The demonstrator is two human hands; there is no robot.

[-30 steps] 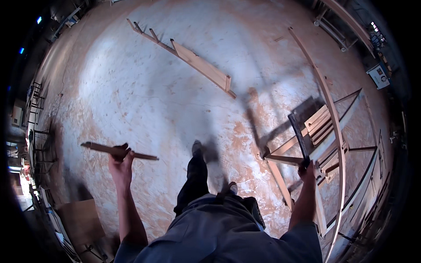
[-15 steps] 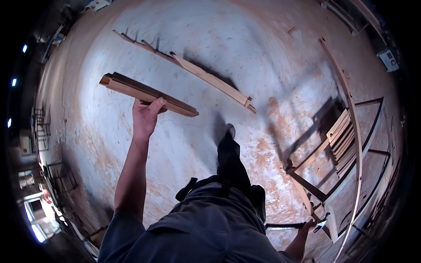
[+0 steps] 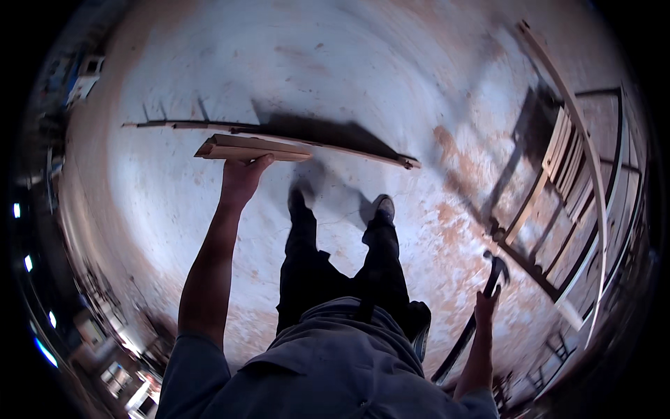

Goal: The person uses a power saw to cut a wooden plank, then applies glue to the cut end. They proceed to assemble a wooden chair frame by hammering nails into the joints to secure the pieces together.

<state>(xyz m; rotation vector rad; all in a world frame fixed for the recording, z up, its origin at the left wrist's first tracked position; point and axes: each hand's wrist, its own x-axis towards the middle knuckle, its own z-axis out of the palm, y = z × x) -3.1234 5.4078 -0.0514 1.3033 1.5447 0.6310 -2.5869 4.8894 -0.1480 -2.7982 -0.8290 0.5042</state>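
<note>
My left hand (image 3: pixel 244 180) is closed around a short bundle of wooden strips (image 3: pixel 255 148), held up in front of me with the thumb on the near side. My right hand (image 3: pixel 486 307), low on the right, grips a claw hammer (image 3: pixel 497 270) by its dark handle, close below the metal head. Just beyond the strips lies a long, narrow wooden piece (image 3: pixel 349 153) on the floor, with thin spikes or their shadows at its left end.
To the right, a dark frame (image 3: pixel 527 265) stands with several wooden slats (image 3: pixel 558 150) and a long pale strip (image 3: pixel 594 174) across it. My two shoes (image 3: pixel 383 204) are on the stained concrete floor (image 3: pixel 335 70). Blurred clutter and bright openings line the left rim.
My right hand has brought the hammer forward from low beside the frame. The wooden strips in my left hand have turned more level. Both feet now show, and the whole view has shifted.
</note>
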